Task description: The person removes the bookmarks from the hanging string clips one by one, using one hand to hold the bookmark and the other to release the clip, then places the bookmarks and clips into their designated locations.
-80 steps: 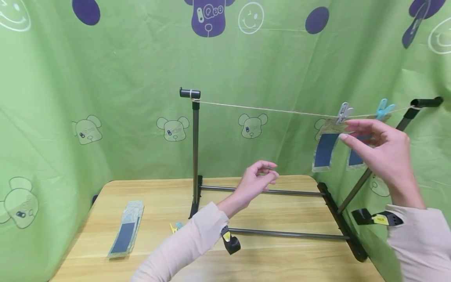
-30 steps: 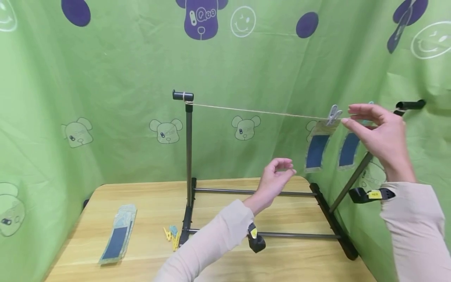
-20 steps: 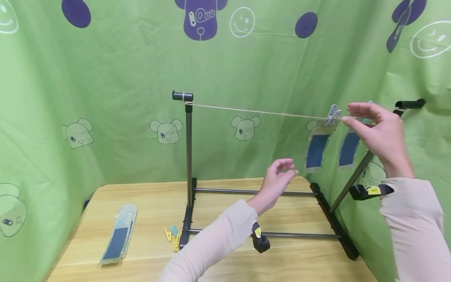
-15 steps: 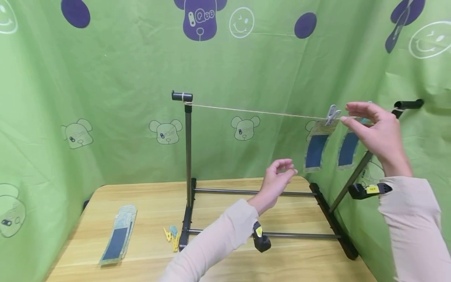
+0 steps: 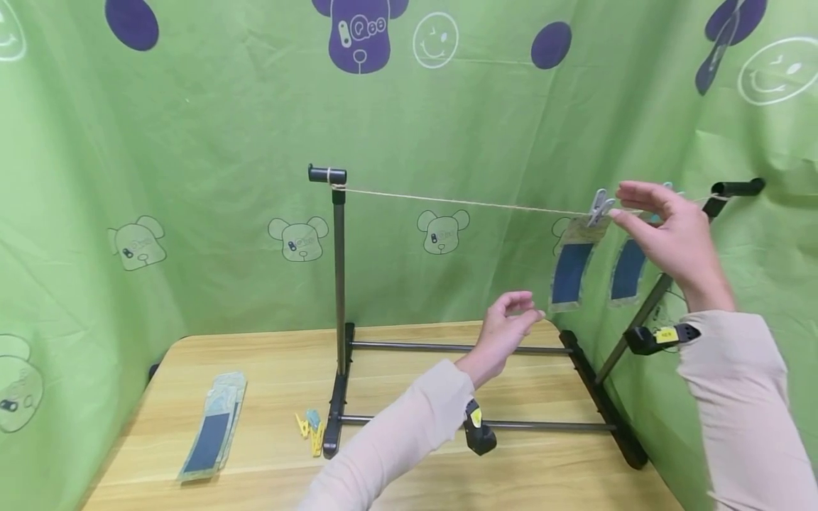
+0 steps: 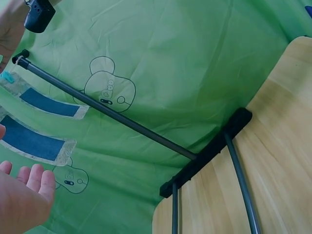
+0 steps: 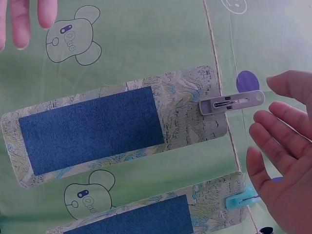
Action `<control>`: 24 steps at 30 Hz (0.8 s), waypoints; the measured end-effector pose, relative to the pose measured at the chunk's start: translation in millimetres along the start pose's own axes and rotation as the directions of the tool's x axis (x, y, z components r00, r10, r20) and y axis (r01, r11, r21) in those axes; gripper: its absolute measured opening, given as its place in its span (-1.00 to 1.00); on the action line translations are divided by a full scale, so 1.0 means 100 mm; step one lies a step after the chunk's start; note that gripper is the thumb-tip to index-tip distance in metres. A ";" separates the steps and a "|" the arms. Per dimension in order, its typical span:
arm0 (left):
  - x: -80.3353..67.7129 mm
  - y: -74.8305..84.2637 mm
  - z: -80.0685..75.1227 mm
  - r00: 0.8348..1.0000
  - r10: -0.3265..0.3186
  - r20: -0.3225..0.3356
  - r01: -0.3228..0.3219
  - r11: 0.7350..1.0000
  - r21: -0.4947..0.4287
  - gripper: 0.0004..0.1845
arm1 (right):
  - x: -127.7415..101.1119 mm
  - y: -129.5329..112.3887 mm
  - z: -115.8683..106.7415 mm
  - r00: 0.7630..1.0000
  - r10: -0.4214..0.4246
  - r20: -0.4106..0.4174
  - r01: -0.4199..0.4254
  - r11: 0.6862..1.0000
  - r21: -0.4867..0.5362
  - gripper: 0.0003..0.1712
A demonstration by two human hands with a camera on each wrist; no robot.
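Observation:
A twine string (image 5: 466, 204) runs between two black posts. Two patterned cards with blue patches hang from it: one card (image 5: 569, 271) under a grey clip (image 5: 599, 206), the other card (image 5: 628, 270) under a blue clip (image 7: 241, 200). My right hand (image 5: 618, 201) is at the string just right of the grey clip (image 7: 231, 103), fingers (image 7: 280, 146) spread and holding nothing. My left hand (image 5: 520, 310) hovers lower in mid-air, left of the cards, loosely curled and empty. In the left wrist view its fingertips (image 6: 29, 180) point toward both cards.
A stack of the same cards (image 5: 214, 429) lies on the wooden table (image 5: 268, 369) at the left. Yellow and blue clips (image 5: 311, 428) lie by the left post's foot (image 5: 332, 433). The stand's black base rails (image 5: 601, 404) cross the table. Green cloth surrounds it.
My right hand has lifted from the card below the grey clip up to the string, and its fingers have spread apart. The left hand stays hovering in about the same place.

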State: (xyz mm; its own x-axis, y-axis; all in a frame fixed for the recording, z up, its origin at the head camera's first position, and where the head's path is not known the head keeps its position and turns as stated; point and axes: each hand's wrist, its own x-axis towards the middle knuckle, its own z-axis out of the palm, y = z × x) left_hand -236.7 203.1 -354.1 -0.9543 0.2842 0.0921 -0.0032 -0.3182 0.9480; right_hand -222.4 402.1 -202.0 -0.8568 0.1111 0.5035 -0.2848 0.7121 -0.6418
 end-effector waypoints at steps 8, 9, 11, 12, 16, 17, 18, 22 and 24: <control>0.04 -0.06 0.00 1.000 0.001 0.007 -0.001 0.999 0.043 -0.67 | 0.03 0.03 0.01 1.000 0.009 0.010 -0.009 0.999 -0.048 -0.40; 0.05 -0.07 0.00 1.000 0.002 0.007 -0.002 0.999 0.045 -0.67 | 0.03 0.03 0.01 1.000 0.010 0.013 -0.009 0.999 -0.049 -0.40; 0.06 -0.09 0.01 1.000 0.003 0.012 -0.004 0.998 0.058 -0.67 | 0.04 0.04 0.01 1.000 0.012 0.023 -0.011 0.999 -0.038 -0.40; 0.07 -0.09 0.01 1.000 0.002 0.019 -0.004 0.998 0.067 -0.67 | 0.04 0.04 0.01 0.999 0.015 0.029 -0.014 0.999 -0.032 -0.40; 0.11 -0.12 0.02 0.997 -0.027 0.070 0.020 0.994 0.105 -0.61 | 0.05 0.06 0.01 0.997 0.037 0.062 -0.036 0.999 -0.012 -0.40; 0.11 -0.13 0.02 0.996 -0.039 0.083 0.029 0.993 0.110 -0.59 | 0.05 0.07 0.00 0.997 0.039 0.070 -0.039 0.999 -0.012 -0.40; 0.12 -0.13 0.02 0.994 -0.051 0.094 0.040 0.993 0.112 -0.57 | 0.06 0.07 0.00 0.996 0.039 0.078 -0.038 0.999 -0.012 -0.40; 0.14 -0.17 0.02 0.991 -0.079 0.105 0.070 0.994 0.089 -0.55 | 0.09 0.10 0.01 0.994 0.032 0.107 -0.029 0.999 -0.027 -0.37; 0.15 -0.19 0.02 0.992 -0.079 0.102 0.072 0.995 0.073 -0.56 | 0.10 0.10 0.02 0.992 0.027 0.122 -0.022 0.999 -0.036 -0.37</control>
State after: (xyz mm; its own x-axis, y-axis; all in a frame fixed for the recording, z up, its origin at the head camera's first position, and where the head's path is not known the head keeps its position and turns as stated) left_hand -250.4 215.1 -370.2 -0.9154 0.3996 0.0474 -0.0501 -0.2302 0.9719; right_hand -234.7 409.0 -204.3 -0.9103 0.0443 0.4116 -0.2499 0.7339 -0.6317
